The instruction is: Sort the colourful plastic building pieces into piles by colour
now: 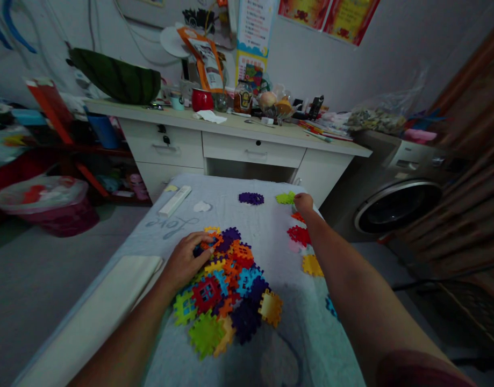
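Observation:
My left hand (190, 257) rests on the upper left of a heap of interlocking plastic building tiles (230, 274). Its thumb and fingers are apart, over orange and blue tiles. The heap mixes red, orange, yellow, purple, blue and lime tiles with notched edges, some with window grids. My right hand (303, 203) is stretched to the cloth's far right, fingers closed at the edge of a lime-green tile (285, 198). Its fingertips are partly hidden. Below it lie an orange tile (298, 216), red tiles (299, 235) and a yellow tile (312, 265). Purple tiles (251, 199) lie to its left.
A pale cloth (266, 349) covers the work surface. A white remote-like bar (174, 201) lies at its far left. Behind stands a cluttered white desk (250, 148) with a watermelon piece (115, 75) and jars. A washing machine (392, 183) is right; a lined bin (49, 204) is left.

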`<state>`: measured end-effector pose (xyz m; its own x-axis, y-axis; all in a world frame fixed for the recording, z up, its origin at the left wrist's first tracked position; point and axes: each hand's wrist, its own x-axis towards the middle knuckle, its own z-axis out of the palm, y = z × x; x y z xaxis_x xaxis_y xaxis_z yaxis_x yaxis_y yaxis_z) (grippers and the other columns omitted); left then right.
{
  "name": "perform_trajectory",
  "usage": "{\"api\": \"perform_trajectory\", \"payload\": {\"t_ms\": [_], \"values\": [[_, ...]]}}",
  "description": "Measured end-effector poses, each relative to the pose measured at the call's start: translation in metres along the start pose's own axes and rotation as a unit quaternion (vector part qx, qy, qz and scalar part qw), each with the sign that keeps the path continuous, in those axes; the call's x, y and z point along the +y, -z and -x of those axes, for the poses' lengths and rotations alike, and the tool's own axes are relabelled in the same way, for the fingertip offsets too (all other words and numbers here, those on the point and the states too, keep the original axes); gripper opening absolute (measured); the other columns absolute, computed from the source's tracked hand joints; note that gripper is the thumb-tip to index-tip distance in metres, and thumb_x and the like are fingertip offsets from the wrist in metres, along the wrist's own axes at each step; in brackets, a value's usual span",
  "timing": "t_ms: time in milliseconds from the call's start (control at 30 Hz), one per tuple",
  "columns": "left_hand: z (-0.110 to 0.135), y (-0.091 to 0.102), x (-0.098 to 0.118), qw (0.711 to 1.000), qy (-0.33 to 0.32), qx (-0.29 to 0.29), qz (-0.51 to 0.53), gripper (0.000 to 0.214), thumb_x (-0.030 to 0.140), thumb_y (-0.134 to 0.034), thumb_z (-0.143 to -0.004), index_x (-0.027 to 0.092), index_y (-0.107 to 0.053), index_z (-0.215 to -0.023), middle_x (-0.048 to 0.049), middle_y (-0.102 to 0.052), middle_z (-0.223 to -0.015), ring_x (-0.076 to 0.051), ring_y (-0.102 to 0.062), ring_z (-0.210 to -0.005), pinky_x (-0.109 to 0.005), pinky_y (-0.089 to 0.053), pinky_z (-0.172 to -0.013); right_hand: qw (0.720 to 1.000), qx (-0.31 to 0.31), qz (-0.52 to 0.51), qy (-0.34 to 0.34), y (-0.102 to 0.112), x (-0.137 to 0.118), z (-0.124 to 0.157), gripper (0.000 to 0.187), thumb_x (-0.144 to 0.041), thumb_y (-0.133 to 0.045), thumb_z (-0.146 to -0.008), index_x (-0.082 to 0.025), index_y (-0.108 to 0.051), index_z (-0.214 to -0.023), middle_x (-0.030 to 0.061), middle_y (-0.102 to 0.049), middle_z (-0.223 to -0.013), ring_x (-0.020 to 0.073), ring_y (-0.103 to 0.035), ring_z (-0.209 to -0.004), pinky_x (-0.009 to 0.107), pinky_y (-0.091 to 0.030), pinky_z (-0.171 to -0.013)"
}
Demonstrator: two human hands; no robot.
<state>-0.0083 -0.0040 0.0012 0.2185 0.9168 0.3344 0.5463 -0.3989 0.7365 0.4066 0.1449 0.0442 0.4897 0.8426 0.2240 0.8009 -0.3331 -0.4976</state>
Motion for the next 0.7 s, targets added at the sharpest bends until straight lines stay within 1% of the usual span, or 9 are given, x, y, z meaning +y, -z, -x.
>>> {"api": "perform_trajectory", "payload": {"t_ms": [133, 200, 300, 400, 467, 533, 567, 633, 700], "values": [[0.000, 0.001, 0.003, 1.000, 0.001, 0.000, 0.005, 0.023, 0.041, -0.061, -0.079, 0.026, -0.067, -0.095, -0.0062, -0.067, -0.112, -0.028, -0.059, -0.111, -0.049, -0.043, -0.103, 0.999, 0.005, -0.036, -0.002, -0.001, -0.004, 0.005, 0.035, -0.004, -0.053, -0.070, -0.011, -0.071, -0.100, 0.0128, -0.071, -0.105, 0.0202, -0.064, -0.100, 0.028, -0.046, -0.089], [0.000, 0.001, 0.004, 1.000, 0.001, 0.001, 0.005, 0.023, 0.041, -0.061, -0.079, 0.025, -0.068, -0.095, -0.0062, -0.067, -0.112, -0.028, -0.059, -0.111, -0.049, -0.043, -0.102, 0.998, 0.006, -0.057, -0.001, 0.003, -0.005, 0.013, 0.038, -0.006, -0.053, -0.071, -0.011, -0.069, -0.105, 0.0123, -0.070, -0.106, 0.0188, -0.064, -0.099, 0.028, -0.047, -0.089], [0.000, 0.001, 0.004, 1.000, 0.001, 0.002, 0.005, 0.025, 0.042, -0.061, -0.079, 0.024, -0.068, -0.095, -0.0063, -0.067, -0.111, -0.027, -0.059, -0.111, -0.047, -0.043, -0.103, 0.996, -0.001, -0.091, -0.002, 0.012, -0.007, 0.029, 0.038, -0.011, -0.053, -0.073, -0.011, -0.067, -0.109, 0.0101, -0.071, -0.099, 0.0169, -0.065, -0.087, 0.029, -0.051, -0.080], [0.001, 0.000, 0.004, 1.000, 0.000, 0.003, 0.007, 0.027, 0.043, -0.060, -0.079, 0.023, -0.068, -0.095, -0.0064, -0.067, -0.110, -0.026, -0.060, -0.110, -0.046, -0.043, -0.103, 0.991, -0.017, -0.133, -0.001, 0.022, -0.010, 0.056, 0.037, -0.015, -0.052, -0.075, -0.013, -0.065, -0.109, 0.0077, -0.070, -0.095, 0.0146, -0.065, -0.075, 0.027, -0.053, -0.069], [0.001, 0.000, 0.004, 1.000, -0.004, 0.002, 0.010, 0.026, 0.042, -0.059, -0.080, 0.023, -0.067, -0.096, -0.0062, -0.066, -0.111, -0.026, -0.060, -0.110, -0.045, -0.043, -0.103, 0.980, -0.051, -0.191, 0.016, 0.028, -0.014, 0.080, 0.032, -0.016, -0.052, -0.076, -0.014, -0.066, -0.104, 0.0065, -0.069, -0.094, 0.0138, -0.064, -0.072, 0.026, -0.053, -0.065], [0.001, 0.000, 0.005, 1.000, -0.004, 0.004, 0.013, 0.027, 0.041, -0.058, -0.080, 0.023, -0.067, -0.097, -0.0063, -0.065, -0.112, -0.026, -0.059, -0.111, -0.045, -0.043, -0.103, 0.962, -0.109, -0.243, 0.052, 0.034, -0.020, 0.110, 0.025, -0.018, -0.055, -0.076, -0.016, -0.066, -0.098, 0.0052, -0.069, -0.093, 0.0138, -0.063, -0.073, 0.026, -0.052, -0.065], [0.001, 0.000, 0.006, 1.000, -0.003, 0.006, 0.014, 0.027, 0.041, -0.058, -0.080, 0.022, -0.066, -0.098, -0.0065, -0.065, -0.113, -0.026, -0.059, -0.112, -0.045, -0.043, -0.103, 0.955, -0.142, -0.250, 0.076, 0.037, -0.024, 0.126, 0.022, -0.019, -0.056, -0.077, -0.016, -0.067, -0.096, 0.0044, -0.069, -0.091, 0.0138, -0.062, -0.073, 0.026, -0.052, -0.066], [0.002, 0.000, 0.007, 1.000, -0.002, 0.017, 0.012, 0.029, 0.041, -0.058, -0.080, 0.023, -0.065, -0.102, -0.0065, -0.063, -0.116, -0.025, -0.057, -0.114, -0.044, -0.042, -0.104, 0.940, -0.210, -0.232, 0.133, 0.040, -0.033, 0.159, 0.020, -0.021, -0.058, -0.079, -0.017, -0.067, -0.096, 0.0033, -0.068, -0.087, 0.0146, -0.062, -0.075, 0.028, -0.051, -0.069], [0.002, 0.000, 0.008, 0.999, -0.001, 0.031, 0.009, 0.031, 0.041, -0.058, -0.080, 0.023, -0.064, -0.105, -0.0068, -0.061, -0.120, -0.025, -0.055, -0.118, -0.044, -0.040, -0.106, 0.924, -0.247, -0.211, 0.201, 0.040, -0.043, 0.189, 0.018, -0.022, -0.060, -0.080, -0.018, -0.068, -0.096, 0.0042, -0.068, -0.092, 0.0158, -0.063, -0.083, 0.030, -0.050, -0.076]]}}
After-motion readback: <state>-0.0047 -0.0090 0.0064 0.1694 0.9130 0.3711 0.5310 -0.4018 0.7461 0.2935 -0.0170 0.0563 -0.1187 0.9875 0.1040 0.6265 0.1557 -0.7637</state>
